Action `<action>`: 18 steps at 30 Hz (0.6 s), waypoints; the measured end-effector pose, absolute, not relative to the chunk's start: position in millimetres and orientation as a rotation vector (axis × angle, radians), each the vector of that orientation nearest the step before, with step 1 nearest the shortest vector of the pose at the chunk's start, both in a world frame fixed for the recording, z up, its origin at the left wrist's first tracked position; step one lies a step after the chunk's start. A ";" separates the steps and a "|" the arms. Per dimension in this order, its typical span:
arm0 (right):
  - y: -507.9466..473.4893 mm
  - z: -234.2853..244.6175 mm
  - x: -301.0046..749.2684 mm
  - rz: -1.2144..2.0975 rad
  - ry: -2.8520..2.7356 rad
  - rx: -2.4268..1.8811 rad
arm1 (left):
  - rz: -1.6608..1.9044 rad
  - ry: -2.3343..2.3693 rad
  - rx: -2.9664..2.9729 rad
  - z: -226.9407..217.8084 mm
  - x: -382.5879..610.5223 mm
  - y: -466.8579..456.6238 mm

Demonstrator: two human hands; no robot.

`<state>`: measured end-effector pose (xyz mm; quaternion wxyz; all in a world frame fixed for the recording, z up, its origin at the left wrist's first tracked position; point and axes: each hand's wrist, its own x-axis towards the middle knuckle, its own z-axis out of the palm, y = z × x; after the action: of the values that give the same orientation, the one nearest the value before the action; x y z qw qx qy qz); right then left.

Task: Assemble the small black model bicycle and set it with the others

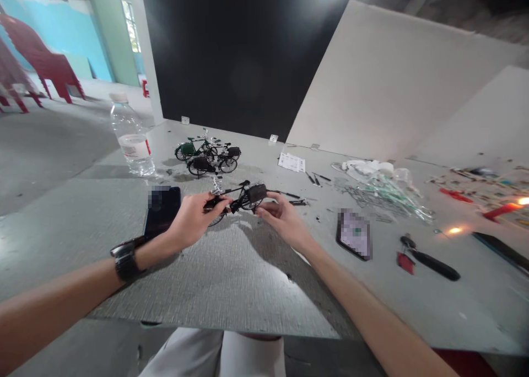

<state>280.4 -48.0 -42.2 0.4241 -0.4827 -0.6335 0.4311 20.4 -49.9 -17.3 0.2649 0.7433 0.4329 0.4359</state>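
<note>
A small black model bicycle (243, 197) is held just above the grey table (231, 278), in front of me. My left hand (193, 218) is closed around its front end, near the front wheel. My right hand (281, 216) pinches its rear end by the back wheel and rack. A black watch sits on my left wrist. Two finished model bicycles, one green (190, 149) and one black (212, 163), stand farther back on the table.
A water bottle (133, 141) stands at the left. A dark phone (162, 209) lies under my left hand, another (354, 235) to the right. Pliers (430, 261), plastic bags of parts (382, 187), a paper sheet (291, 162) and small tools lie at right. Red chairs stand far left.
</note>
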 end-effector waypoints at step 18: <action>43.7 -13.3 273.7 0.554 -1.925 -1.181 | 1.050 1.287 2.140 -1.7 -3.3 16.5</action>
<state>273.7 43.7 -13.3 0.3966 -0.4663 -0.7599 0.2188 -3.3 16.5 -1.7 0.2146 0.7717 0.4639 0.3784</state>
